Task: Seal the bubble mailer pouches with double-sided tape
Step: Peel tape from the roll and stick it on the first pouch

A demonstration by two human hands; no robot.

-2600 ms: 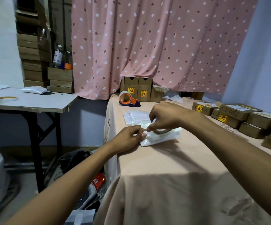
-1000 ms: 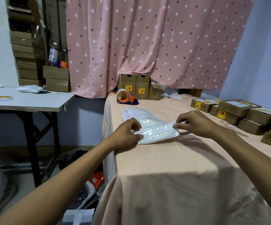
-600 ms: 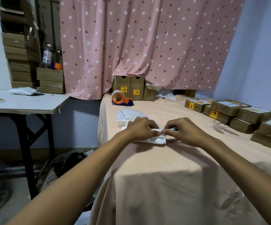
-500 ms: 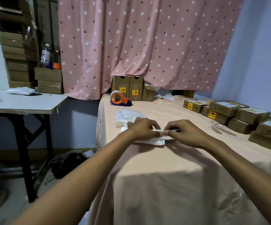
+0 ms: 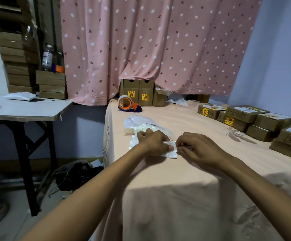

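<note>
On the worktop [image 5: 202,173], 1 bubble mailer pouch [image 5: 171,154] lies left to right, held by your left hand [image 5: 154,142] and right hand [image 5: 199,147].
Peach cloth [image 5: 176,209] drapes the worktop; the pouch is glossy, dimpled plastic. Your left hand, nearer its middle, curls tight on it; your right hand pinches the folded edge's free right end, so sealing likely runs rightward.

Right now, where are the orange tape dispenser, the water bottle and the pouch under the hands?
orange tape dispenser [image 5: 137,109]: head view, on its dark base.
water bottle [image 5: 47,57]: head view, on its label.
bubble mailer pouch [image 5: 170,154]: head view, on its uncovered near right corner.
</note>
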